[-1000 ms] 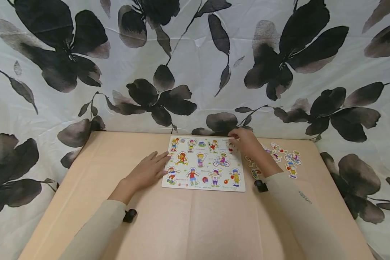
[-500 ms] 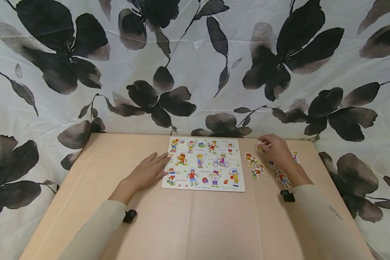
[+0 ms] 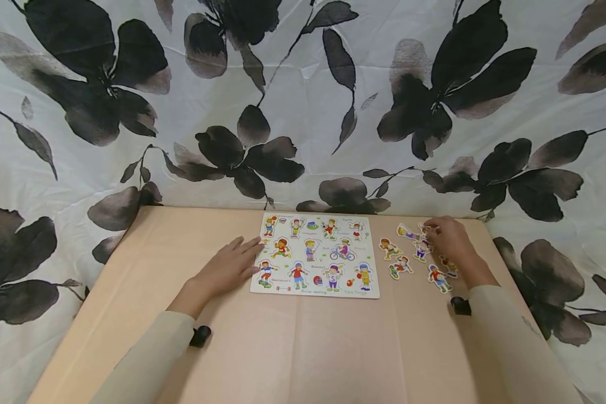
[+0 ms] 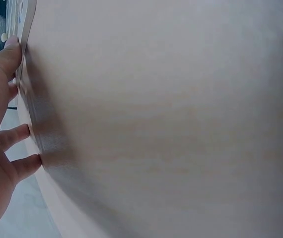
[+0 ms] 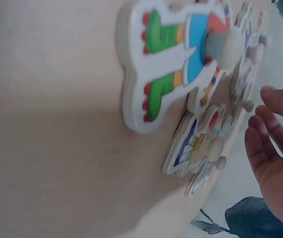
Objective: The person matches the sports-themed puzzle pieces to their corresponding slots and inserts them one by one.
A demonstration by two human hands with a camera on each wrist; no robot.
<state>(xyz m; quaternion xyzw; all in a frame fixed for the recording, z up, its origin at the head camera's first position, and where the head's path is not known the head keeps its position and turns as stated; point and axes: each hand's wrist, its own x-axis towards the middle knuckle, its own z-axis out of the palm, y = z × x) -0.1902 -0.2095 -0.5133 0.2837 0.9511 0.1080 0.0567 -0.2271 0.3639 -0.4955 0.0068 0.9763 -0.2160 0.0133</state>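
A white puzzle board (image 3: 370,249) with colourful sports figures lies flat near the table's back edge. My left hand (image 3: 232,264) rests at its left edge, fingers extended; in the left wrist view its thumb touches the board's rim. To the board's right, my right hand (image 3: 451,244) is over a group of loose knobbed puzzle pieces (image 3: 407,231), partly covering some. In the right wrist view, thumb and fingers are apart with nothing visible between them, close to a small knob. A roller-skater piece (image 5: 174,74) with green skates and a wooden knob (image 5: 231,48) is nearest that camera.
A runner piece (image 3: 390,248) and another figure piece (image 3: 400,267) lie between the board and the group. The light wooden-toned table (image 3: 343,348) ends at the back against a white cloth (image 3: 303,84) with dark flowers.
My right hand has moved from the board's top right corner out to the loose pieces, then slightly farther right, uncovering several of them. My left hand has stayed at the board's left edge.
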